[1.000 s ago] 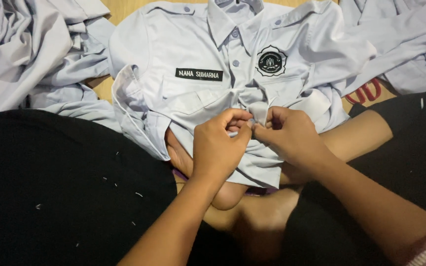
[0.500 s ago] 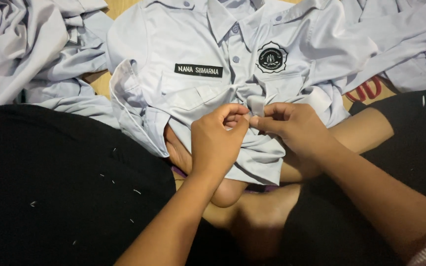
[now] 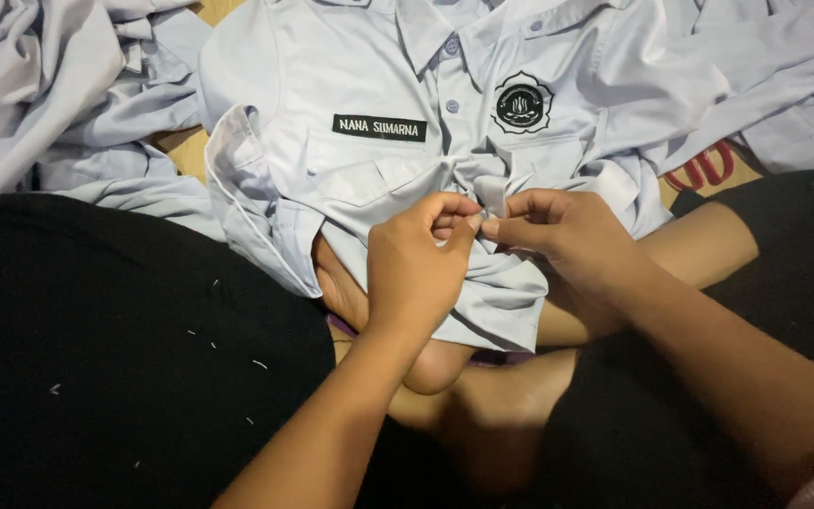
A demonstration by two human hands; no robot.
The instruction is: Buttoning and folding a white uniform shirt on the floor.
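Observation:
A pale grey-blue uniform shirt (image 3: 369, 94) lies spread over my lap, collar away from me, with a black name strip on one side of the chest and a round black emblem (image 3: 522, 102) on the other. My left hand (image 3: 416, 269) and my right hand (image 3: 565, 231) meet at the shirt's front placket, low on the button line. Both pinch the fabric between thumb and fingers, fingertips almost touching. Whatever small thing sits between the fingertips is hidden. Several buttons (image 3: 451, 106) show above my hands.
More pale shirts are heaped at the top left (image 3: 40, 94) and top right (image 3: 784, 85). Black cloth (image 3: 96, 358) flecked with thread bits covers my lap on both sides. Red scissor handles (image 3: 704, 168) peek out from under the right-hand shirts on a wooden floor.
The view has shifted slightly, so the shirt and hands sit a little lower and to the left. Both hands stay pinched on the placket with only small finger movements.

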